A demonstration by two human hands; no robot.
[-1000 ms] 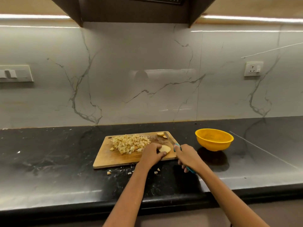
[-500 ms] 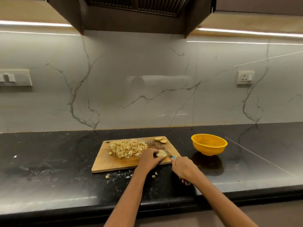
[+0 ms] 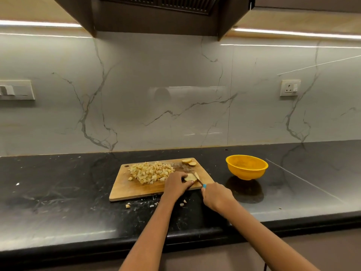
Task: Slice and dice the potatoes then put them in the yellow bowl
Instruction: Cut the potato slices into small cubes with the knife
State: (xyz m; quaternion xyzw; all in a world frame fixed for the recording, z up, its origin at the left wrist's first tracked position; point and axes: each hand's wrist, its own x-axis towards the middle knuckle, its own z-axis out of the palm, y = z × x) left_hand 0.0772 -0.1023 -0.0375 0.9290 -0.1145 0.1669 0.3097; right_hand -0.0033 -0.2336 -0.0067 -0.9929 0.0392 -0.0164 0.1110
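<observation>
Left hand [image 3: 176, 184] fingers pinch the potato piece [image 3: 189, 177] on the cutting board [image 3: 125, 189]; right hand [image 3: 215, 196] is wrapped round the knife [image 3: 199, 181]. The blade's now come down into the potato, so another slice is underway. Diced pile [image 3: 151, 172] sits just left, yellow bowl [image 3: 246, 166] well right on the table.

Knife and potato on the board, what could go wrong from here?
1. The left hand holds the potato piece right beside the knife, so a slip could nick its fingers.
2. The diced pile crowds the cutting board; bits already lie on the counter, and more may fall.
</observation>
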